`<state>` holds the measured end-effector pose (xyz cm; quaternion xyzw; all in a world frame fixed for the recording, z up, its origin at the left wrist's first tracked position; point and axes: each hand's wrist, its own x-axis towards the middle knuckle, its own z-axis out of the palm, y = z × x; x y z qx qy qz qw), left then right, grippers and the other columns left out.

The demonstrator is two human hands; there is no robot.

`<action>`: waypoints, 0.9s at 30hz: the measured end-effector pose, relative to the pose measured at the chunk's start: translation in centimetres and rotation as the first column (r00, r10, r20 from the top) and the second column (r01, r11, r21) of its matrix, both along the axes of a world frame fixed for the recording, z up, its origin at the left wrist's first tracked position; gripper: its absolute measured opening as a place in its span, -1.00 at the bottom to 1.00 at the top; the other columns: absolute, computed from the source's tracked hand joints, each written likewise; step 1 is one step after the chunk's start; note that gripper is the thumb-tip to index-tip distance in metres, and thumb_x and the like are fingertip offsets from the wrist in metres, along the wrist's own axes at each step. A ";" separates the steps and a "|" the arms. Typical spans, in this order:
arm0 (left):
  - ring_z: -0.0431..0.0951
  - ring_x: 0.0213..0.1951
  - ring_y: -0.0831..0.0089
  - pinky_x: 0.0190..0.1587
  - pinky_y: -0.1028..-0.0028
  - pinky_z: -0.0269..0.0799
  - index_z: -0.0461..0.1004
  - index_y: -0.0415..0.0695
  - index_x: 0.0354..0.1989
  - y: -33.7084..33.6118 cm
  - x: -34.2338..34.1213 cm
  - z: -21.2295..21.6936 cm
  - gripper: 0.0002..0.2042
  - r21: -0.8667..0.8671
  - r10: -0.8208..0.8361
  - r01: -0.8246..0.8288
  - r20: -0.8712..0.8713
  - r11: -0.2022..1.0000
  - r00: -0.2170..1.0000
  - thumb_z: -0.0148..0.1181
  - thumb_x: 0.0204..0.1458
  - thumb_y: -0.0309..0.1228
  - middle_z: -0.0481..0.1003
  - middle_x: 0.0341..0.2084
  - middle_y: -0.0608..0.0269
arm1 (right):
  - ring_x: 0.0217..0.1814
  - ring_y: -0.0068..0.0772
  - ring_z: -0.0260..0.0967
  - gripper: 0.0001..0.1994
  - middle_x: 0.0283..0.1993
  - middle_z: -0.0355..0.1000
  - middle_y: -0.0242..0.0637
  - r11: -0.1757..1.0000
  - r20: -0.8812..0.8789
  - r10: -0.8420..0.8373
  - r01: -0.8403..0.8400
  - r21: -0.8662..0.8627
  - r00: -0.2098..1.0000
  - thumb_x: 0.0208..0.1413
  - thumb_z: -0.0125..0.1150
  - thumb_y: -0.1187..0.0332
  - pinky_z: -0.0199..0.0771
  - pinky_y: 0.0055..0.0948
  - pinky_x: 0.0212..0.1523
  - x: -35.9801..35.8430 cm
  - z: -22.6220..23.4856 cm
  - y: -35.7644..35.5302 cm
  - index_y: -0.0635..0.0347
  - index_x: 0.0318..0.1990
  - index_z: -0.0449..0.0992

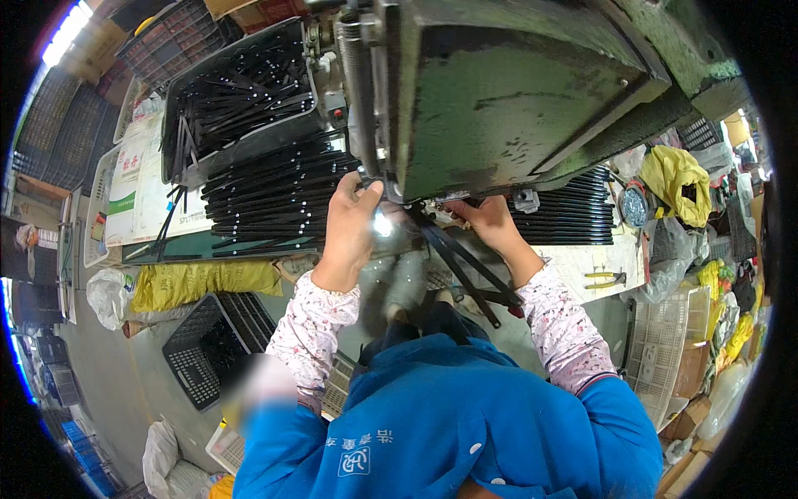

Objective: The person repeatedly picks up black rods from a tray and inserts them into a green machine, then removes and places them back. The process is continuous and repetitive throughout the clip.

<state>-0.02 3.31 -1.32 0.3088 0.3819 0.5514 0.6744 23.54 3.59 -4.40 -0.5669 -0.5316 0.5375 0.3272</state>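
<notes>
Overhead, a big green machine [515,91] fills the top middle of the view, its worn painted housing hanging over the work spot. Below it runs the desk [582,258], pale on the right and green-topped on the left. On the desk, left of the machine, lies a broad stack of black strips [266,195], laid flat in rows, and behind it a dark tray [237,83] holds more of the same, loosely jumbled. A second, neater stack of black strips [569,212] sits to the right of the machine. On the floor at lower left stands a black plastic crate [208,345], with a yellow sack [199,283] just above it against the desk's edge.

The left hand [349,220] is raised to the machine's lower edge, fingers closed and thumb up against the metal there; whether it grips anything I cannot tell. The right hand [490,220] is closed on a bundle of long black strips [461,266], which slants down and rightward from under the machine toward the person's lap. A pair of yellow-handled pliers [605,279] rests on the desk, well right of the right hand.
</notes>
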 end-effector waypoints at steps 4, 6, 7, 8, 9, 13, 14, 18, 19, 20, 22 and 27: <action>0.59 -0.40 0.29 -0.36 0.39 0.61 0.23 -0.37 -0.06 -0.4 0.2 0.0 -0.80 -0.023 0.007 -0.008 -0.054 1.000 0.998 -0.04 0.19 -0.54 0.51 -0.34 -0.01 | -0.24 -0.39 0.49 -0.70 -0.24 0.54 -0.21 0.919 0.013 0.066 -0.066 0.389 0.998 0.13 0.19 0.35 0.49 -0.48 -0.25 -0.5 -0.8 -0.3 0.12 0.03 0.45; 0.59 -0.39 0.28 -0.35 0.39 0.61 0.25 -0.37 -0.03 -0.4 -0.5 0.0 -0.78 -0.041 -0.068 0.064 -0.094 0.997 0.993 -0.04 0.18 -0.55 0.52 -0.31 -0.04 | -0.20 -0.43 0.49 -0.76 -0.22 0.55 -0.22 0.862 0.157 0.083 -0.150 0.485 0.984 0.06 0.26 0.46 0.48 -0.49 -0.21 -1.2 -0.8 -0.3 0.26 -0.09 0.51; 0.61 -0.36 0.20 -0.37 0.35 0.60 0.29 -0.43 -0.08 -0.5 -0.6 -0.2 -0.79 -0.040 -0.022 0.020 -0.065 0.999 0.998 -0.01 0.16 -0.56 0.51 -0.32 -0.07 | -0.18 -0.42 0.49 -0.76 -0.21 0.55 -0.22 0.827 0.195 0.090 -0.182 0.531 0.977 0.03 0.29 0.48 0.49 -0.48 -0.19 -2.2 -0.4 -0.3 0.29 -0.11 0.52; 0.62 -0.33 0.13 -0.38 0.31 0.60 0.34 -0.48 -0.13 -0.7 -0.6 -0.4 -0.79 -0.040 0.023 -0.024 -0.034 0.999 0.999 0.03 0.14 -0.56 0.50 -0.32 -0.10 | -0.16 -0.41 0.50 -0.75 -0.19 0.56 -0.22 0.791 0.224 0.095 -0.210 0.574 0.970 -0.01 0.32 0.51 0.50 -0.46 -0.17 -2.9 -0.1 -0.3 0.31 -0.14 0.53; 0.63 -0.29 0.07 -0.38 0.32 0.60 0.37 -0.53 -0.20 -0.8 -0.6 0.3 -0.77 -0.112 -0.016 0.007 -0.076 0.994 0.997 0.06 0.14 -0.51 0.51 -0.40 -0.12 | -0.14 -0.40 0.50 -0.75 -0.17 0.56 -0.22 0.769 0.237 0.087 -0.217 0.601 0.968 -0.04 0.35 0.53 0.50 -0.45 -0.15 -3.2 -0.1 -0.3 0.34 -0.16 0.55; 0.53 -0.51 0.35 -0.40 0.36 0.57 0.38 -0.44 -0.34 -1.8 -0.2 0.8 -0.78 -0.069 0.118 -0.128 -0.134 0.989 0.984 0.10 0.15 -0.44 0.46 -0.50 0.05 | -0.07 -0.21 0.44 -0.72 -0.09 0.50 -0.16 0.765 0.223 0.107 -0.223 0.604 0.969 0.00 0.32 0.38 0.45 -0.32 -0.13 -3.7 -0.3 -0.2 0.22 -0.11 0.53; 0.52 -0.47 0.39 -0.36 0.36 0.57 0.35 -0.41 -0.32 -1.9 -0.4 0.8 -0.78 -0.040 0.089 -0.097 -0.165 0.994 0.982 0.10 0.16 -0.44 0.43 -0.50 0.14 | -0.05 -0.11 0.42 -0.73 -0.06 0.48 -0.13 0.828 0.220 0.128 -0.226 0.513 0.967 0.03 0.28 0.32 0.43 -0.25 -0.13 -3.0 0.6 -0.3 0.16 -0.11 0.54; 0.47 -0.32 0.47 -0.19 0.47 0.46 0.31 -0.41 -0.13 -2.9 -0.2 1.4 -0.70 -0.056 0.070 -0.098 -0.381 0.994 0.922 0.12 0.18 -0.37 0.43 -0.34 0.20 | -0.01 -0.01 0.36 -0.84 -0.09 0.46 -0.14 0.860 0.470 -0.165 -0.106 0.499 0.867 0.09 0.17 0.35 0.34 -0.18 -0.05 5.3 -6.1 3.2 0.16 -0.20 0.55; 0.46 -0.25 0.47 -0.13 0.47 0.41 0.30 -0.39 -0.07 -3.0 0.0 1.1 -0.68 0.082 0.173 -0.152 -0.511 0.985 0.842 0.13 0.17 -0.37 0.44 -0.26 0.19 | 0.00 -0.02 0.33 -0.85 -0.09 0.45 -0.15 0.828 0.560 -0.287 -0.093 0.552 0.777 0.10 0.13 0.38 0.32 -0.17 -0.01 8.7 -10.6 5.0 0.16 -0.20 0.54; 0.44 -0.18 0.46 -0.06 0.48 0.36 0.29 -0.37 -0.01 -3.4 0.0 0.3 -0.65 0.223 0.291 -0.192 -0.615 0.956 0.733 0.14 0.17 -0.37 0.45 -0.19 0.18 | 0.03 -0.03 0.29 -0.83 -0.08 0.43 -0.17 0.855 0.719 -0.340 -0.120 0.505 0.606 0.11 0.09 0.41 0.29 -0.16 0.02 11.6 -13.5 6.6 0.16 -0.17 0.52; 0.41 -0.09 0.42 0.03 0.44 0.29 0.28 -0.32 0.07 -4.1 -0.7 -0.9 -0.63 0.383 0.479 -0.292 -0.638 0.877 0.603 0.14 0.16 -0.38 0.43 -0.07 0.14 | 0.08 -0.05 0.23 -0.75 -0.01 0.36 -0.20 0.899 0.911 -0.279 -0.252 0.359 0.305 0.11 0.04 0.41 0.29 -0.13 0.05 13.8 -13.7 6.8 0.13 -0.05 0.46; 0.45 -0.22 0.48 -0.16 0.51 0.36 0.34 -0.30 0.01 -5.6 0.9 1.1 -0.72 0.588 0.622 -0.220 -0.674 0.779 0.399 0.11 0.17 -0.43 0.47 -0.18 0.14 | 0.15 -0.15 0.20 -0.65 0.08 0.32 -0.24 0.842 0.951 -0.150 -0.470 0.265 0.269 0.00 0.12 0.37 0.25 -0.14 0.12 14.2 -14.1 4.5 0.05 0.00 0.46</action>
